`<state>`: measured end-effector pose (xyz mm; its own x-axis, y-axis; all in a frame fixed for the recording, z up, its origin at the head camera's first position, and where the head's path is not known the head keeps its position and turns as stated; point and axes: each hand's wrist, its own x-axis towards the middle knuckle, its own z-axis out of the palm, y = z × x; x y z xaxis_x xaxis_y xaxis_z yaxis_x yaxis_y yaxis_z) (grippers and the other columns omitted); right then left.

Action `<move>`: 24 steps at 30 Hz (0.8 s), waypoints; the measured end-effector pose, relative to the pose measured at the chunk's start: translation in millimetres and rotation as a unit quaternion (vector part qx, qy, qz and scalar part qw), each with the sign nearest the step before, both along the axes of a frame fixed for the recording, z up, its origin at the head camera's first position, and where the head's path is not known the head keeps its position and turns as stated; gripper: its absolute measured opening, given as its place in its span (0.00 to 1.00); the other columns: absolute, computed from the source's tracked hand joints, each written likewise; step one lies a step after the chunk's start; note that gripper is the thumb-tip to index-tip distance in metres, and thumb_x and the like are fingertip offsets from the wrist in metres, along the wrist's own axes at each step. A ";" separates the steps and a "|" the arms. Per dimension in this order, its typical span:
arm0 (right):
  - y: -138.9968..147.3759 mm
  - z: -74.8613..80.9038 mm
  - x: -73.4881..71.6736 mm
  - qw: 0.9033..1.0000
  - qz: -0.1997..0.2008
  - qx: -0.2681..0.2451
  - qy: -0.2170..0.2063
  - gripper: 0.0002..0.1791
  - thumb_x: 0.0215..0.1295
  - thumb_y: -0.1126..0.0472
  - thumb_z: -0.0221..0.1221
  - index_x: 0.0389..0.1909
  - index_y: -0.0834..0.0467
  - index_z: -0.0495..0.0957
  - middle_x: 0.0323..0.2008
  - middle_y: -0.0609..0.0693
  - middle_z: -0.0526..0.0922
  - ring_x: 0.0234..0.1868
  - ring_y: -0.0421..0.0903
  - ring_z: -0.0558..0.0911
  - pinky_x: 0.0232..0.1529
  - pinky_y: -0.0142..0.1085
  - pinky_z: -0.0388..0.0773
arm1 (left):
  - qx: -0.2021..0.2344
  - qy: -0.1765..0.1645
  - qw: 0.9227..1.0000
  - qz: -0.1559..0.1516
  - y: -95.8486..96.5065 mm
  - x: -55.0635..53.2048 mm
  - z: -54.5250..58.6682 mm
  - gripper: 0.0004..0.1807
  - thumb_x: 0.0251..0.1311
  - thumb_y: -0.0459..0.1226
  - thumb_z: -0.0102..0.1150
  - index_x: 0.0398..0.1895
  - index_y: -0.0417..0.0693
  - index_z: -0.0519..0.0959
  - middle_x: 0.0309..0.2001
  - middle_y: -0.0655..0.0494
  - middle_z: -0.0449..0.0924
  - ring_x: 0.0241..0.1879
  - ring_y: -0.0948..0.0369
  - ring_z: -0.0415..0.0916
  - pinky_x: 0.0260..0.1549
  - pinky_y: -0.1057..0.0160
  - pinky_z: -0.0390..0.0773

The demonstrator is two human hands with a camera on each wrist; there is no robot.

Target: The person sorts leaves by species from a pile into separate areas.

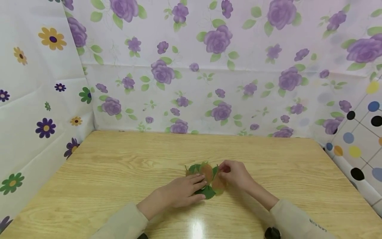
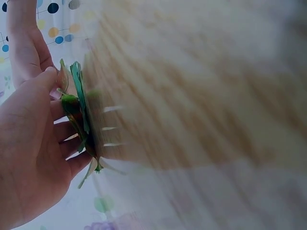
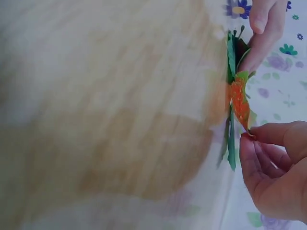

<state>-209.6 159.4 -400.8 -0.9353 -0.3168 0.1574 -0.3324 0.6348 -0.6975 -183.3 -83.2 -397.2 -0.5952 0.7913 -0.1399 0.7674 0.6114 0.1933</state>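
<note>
Head view: an orange leaf (image 1: 219, 185) is being pinched by one end between the thumb and fingers of the right hand (image 1: 235, 173), among green leaves (image 1: 209, 193) on the wooden table (image 1: 119, 159). These are being touched by the left hand (image 1: 184, 191), its fingers being held extended. Beyond, the table is being bordered by a flower-printed sheet (image 1: 191, 89).

Head view looks forward and down at the table (image 1: 119, 159); wrist views, low, close, face inward, sharing the leaves (image 1: 206, 171).
</note>
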 end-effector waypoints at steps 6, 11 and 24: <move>3.4 3.8 -1.7 0.999 -0.007 -0.016 -0.031 0.04 0.62 0.69 0.61 0.36 0.62 0.83 0.30 0.48 0.82 0.29 0.42 0.80 0.27 0.34 0.79 | 0.001 0.002 1.000 -0.001 -0.3 -1.9 -3.0 0.34 0.75 0.56 0.29 0.73 0.44 0.59 0.74 0.49 0.52 0.72 0.53 0.49 0.68 0.56 0.55; 9.7 9.2 -4.4 0.996 -0.017 -0.054 -0.062 0.07 0.63 0.70 0.59 0.41 0.63 0.82 0.33 0.50 0.82 0.31 0.44 0.80 0.27 0.35 0.80 | -0.001 0.016 1.000 -0.002 -0.2 0.1 -2.4 0.31 0.77 0.53 0.29 0.72 0.43 0.60 0.73 0.48 0.53 0.72 0.53 0.50 0.68 0.57 0.54; 37.4 23.6 -21.2 0.989 -0.033 -0.120 -0.084 0.11 0.65 0.69 0.59 0.47 0.68 0.80 0.41 0.56 0.83 0.40 0.50 0.81 0.38 0.44 0.82 | -0.018 0.043 0.999 -0.004 1.8 1.8 -0.9 0.25 0.78 0.44 0.34 0.71 0.42 0.62 0.72 0.48 0.56 0.71 0.54 0.52 0.68 0.59 0.55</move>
<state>-230.8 196.8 -377.2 -0.9721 -0.2263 0.0610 -0.1622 0.4615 -0.8722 -181.5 -81.3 -398.1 -0.6000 0.7915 -0.1160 0.7852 0.6105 0.1040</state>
